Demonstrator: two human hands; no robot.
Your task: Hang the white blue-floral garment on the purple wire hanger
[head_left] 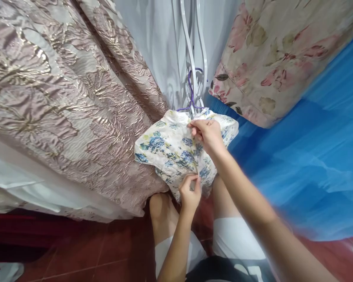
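A white blouse with blue flowers (170, 150) hangs in front of me on a purple hanger (191, 88). The hanger's hook goes round a white metal bar. My right hand (207, 133) is closed in a pinch on the blouse's front edge, just under the collar. Lower on the same front edge, my left hand (191, 190) pinches the cloth between thumb and fingertips. Between the two hands the front edge runs nearly straight. Any buttons under my fingers are too small or hidden to make out.
Pink and gold brocade cloth (85, 94) hangs at the left. On the right hang a cream floral cloth (270, 58) and a blue cloth (312, 156). White curved metal bars (202, 43) stand behind the hanger. Red tiles (76, 250) cover the floor.
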